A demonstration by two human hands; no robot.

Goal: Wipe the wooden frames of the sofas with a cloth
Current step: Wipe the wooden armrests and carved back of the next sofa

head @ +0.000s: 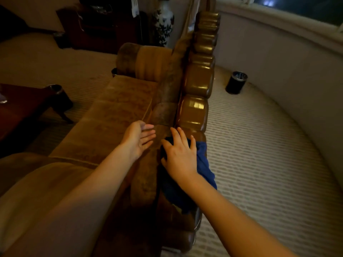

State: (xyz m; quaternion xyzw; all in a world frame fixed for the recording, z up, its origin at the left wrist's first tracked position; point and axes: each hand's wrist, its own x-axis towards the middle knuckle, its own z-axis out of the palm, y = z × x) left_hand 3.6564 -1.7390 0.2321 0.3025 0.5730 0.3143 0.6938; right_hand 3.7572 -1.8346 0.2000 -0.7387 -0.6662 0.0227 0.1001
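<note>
Blue cloth (pixel 204 164) pressed flat on sofa frame (pixel 194 108) by right hand (pixel 178 154) (fingers straight); left hand (pixel 137 140) open, empty; most of frame judged unwiped.

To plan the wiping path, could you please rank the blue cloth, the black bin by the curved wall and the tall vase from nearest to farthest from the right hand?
1. Blue cloth, under the right hand.
2. Black bin, on the carpet, right of the sofa.
3. Tall vase, beyond the sofa's far end.

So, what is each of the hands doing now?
Left hand: open, fingers straight, holding nothing.
Right hand: open, pressing the cloth flat on the frame.
</note>
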